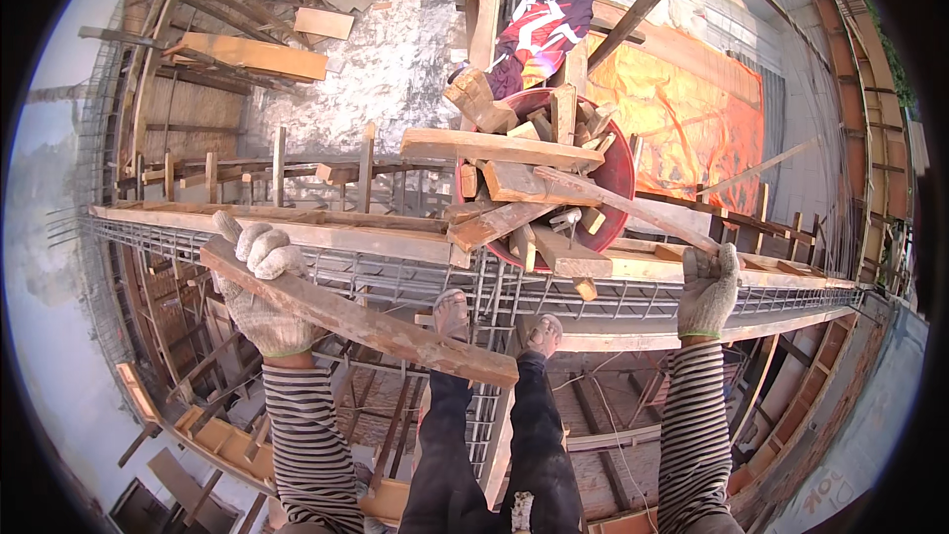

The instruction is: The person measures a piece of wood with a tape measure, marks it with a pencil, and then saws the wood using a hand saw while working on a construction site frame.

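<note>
My left hand [259,282], in a knitted work glove, is closed around one end of a wooden plank [366,321]. The plank slants down to the right, across in front of my legs. On the right, my gloved right hand [708,292] is closed on the end of a thin wooden strip [633,206]. That strip's other end lies over the wood pile in a red tub [625,173]. Short wood offcuts [514,146] heap above the tub's rim, several sticking out over it. A small metal piece [565,220] shows among them; its kind is unclear.
My feet [542,334] stand on a steel rebar cage [484,311] between timber form boards [346,237]. Below are open gaps with wooden props. A dark patterned cloth [549,25] lies beyond the tub, and an orange sheet [682,119] spreads at the right.
</note>
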Motion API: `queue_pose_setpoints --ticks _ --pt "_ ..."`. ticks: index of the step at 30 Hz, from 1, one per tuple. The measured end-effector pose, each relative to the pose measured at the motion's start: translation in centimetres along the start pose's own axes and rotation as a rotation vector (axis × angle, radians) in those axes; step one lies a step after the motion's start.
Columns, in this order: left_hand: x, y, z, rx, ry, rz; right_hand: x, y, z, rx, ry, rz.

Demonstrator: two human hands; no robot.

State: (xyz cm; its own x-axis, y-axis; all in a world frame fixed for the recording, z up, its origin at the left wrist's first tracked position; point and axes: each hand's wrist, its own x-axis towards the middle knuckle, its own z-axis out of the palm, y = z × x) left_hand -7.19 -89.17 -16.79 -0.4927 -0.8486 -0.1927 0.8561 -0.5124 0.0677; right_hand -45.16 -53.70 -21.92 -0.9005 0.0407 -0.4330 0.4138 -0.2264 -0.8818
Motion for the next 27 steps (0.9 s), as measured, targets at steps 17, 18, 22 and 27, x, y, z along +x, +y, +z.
queue_pose_setpoints --ticks 17,18,22,27 --pt "-3.2 -3.7 -3.7 0.015 0.223 -0.075 5.0 3.1 0.2 0.086 0.041 0.100" --pt "-3.6 -3.4 -4.0 0.002 0.227 -0.102 4.6 2.1 0.7 0.093 0.065 0.032" --pt "-5.5 -3.4 -3.5 0.058 0.255 -0.115 1.9 -4.9 3.4 -0.031 0.058 -0.356" --pt "-7.9 -2.7 -4.7 0.116 0.328 -0.154 0.7 -9.6 2.7 -0.745 -0.104 -0.975"
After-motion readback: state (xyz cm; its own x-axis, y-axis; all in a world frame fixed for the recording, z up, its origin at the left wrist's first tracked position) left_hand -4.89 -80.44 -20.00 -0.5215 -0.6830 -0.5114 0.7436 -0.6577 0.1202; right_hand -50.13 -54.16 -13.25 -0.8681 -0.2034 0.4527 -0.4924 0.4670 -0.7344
